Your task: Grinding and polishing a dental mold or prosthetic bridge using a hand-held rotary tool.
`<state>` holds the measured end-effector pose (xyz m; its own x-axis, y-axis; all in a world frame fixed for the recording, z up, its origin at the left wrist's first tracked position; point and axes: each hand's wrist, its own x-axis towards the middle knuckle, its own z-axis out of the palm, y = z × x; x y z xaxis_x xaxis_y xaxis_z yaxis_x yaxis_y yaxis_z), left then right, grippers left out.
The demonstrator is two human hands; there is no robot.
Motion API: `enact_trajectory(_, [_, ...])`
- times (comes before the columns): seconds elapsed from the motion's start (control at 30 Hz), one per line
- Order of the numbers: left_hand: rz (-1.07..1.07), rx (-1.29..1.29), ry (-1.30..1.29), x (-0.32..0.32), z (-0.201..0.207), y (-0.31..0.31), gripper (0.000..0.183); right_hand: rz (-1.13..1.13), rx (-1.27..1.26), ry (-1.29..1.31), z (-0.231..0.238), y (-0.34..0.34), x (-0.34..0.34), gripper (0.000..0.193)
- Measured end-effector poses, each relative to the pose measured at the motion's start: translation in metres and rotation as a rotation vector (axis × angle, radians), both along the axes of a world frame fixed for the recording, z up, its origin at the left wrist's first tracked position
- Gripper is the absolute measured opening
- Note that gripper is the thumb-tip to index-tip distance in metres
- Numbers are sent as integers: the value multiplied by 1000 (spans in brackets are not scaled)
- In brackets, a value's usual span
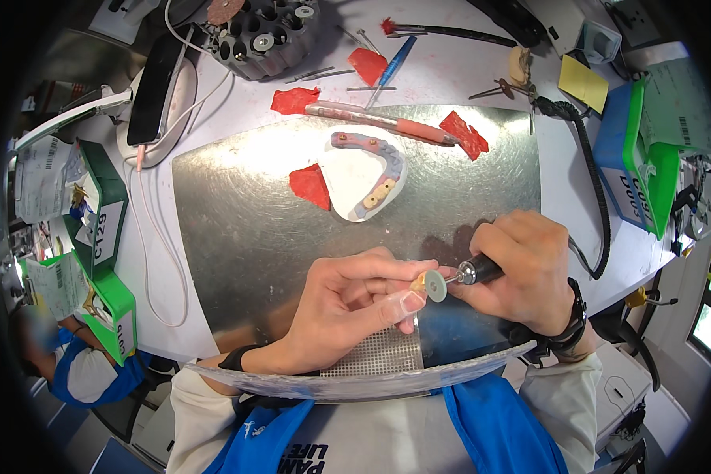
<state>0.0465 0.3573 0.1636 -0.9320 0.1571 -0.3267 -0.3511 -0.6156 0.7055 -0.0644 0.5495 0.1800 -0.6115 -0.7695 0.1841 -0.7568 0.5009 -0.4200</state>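
Between its thumb and fingertips, my left hand (354,294) pinches a small yellowish dental crown (419,283), partly hidden by the fingers and the disc. My right hand (528,268) is wrapped round a black rotary handpiece (483,270) with a metal collar. At the handpiece's tip, a round grey-green disc (435,287) stands right against the crown; whether they touch I cannot tell. Beyond the hands, a white dental model (354,183) with a grey and pink gum arch and yellowish teeth lies on the metal plate (249,205).
Red wax pieces (309,186) and a pink pen (379,118) lie round the model. A bur holder (265,35) stands at the back, a phone (156,99) at left. Green bins flank the bench. The handpiece's coiled cord (604,213) runs along the right. Another person (87,359) sits at left.
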Motion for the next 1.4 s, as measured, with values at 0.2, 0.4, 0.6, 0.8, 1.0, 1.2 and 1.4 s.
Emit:
enact_trajectory(0.2, [3, -19, 9, 0, -1, 0, 29, 3, -5, -1, -1, 0, 0, 38])
enact_trajectory(0.4, [4, -3, 16, 3, -4, 0, 28, 2, -14, -14, 1, -1, 0, 38])
enact_trajectory(0.6, [5, -19, 30, 3, -3, 0, 32, -4, 9, -29, -1, 2, 0, 39])
enact_trajectory(0.8, [1, -7, 53, 4, -6, -1, 33, -5, -1, -51, 0, 1, -1, 39])
enact_trajectory(1.0, [6, -3, 42, 4, -6, 0, 30, 11, -19, -22, -5, 1, -3, 39])
enact_trajectory(1.2, [-7, 53, 86, 5, -9, -2, 30, -8, -14, -58, -3, 1, -2, 37])
enact_trajectory(1.4, [-29, -10, 2, 1, -2, -1, 25, -1, -9, -50, -1, 1, -1, 36])
